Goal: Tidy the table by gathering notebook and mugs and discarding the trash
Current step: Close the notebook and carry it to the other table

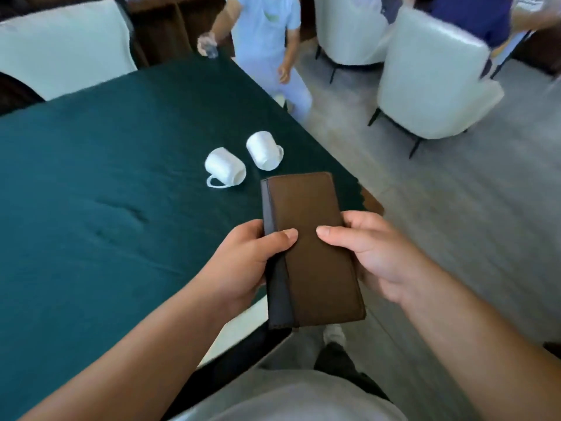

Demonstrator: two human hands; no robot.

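Head view: left hand (243, 262) and right hand (373, 253) both clasp the notebook (309, 244), its long axis running 12 to 6. The 2 mugs (225, 168) lie tipped on the table (91, 183) at 11 o'clock, nearer the left hand.

Two mugs (243, 159) on table (91, 177), behind notebook (306, 244).

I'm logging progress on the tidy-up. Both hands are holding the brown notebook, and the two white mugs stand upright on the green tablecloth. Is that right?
Not quite. The head view shows the two white mugs lying on their sides on the green tablecloth, not upright. The rest holds: the left hand and the right hand both hold the brown notebook.
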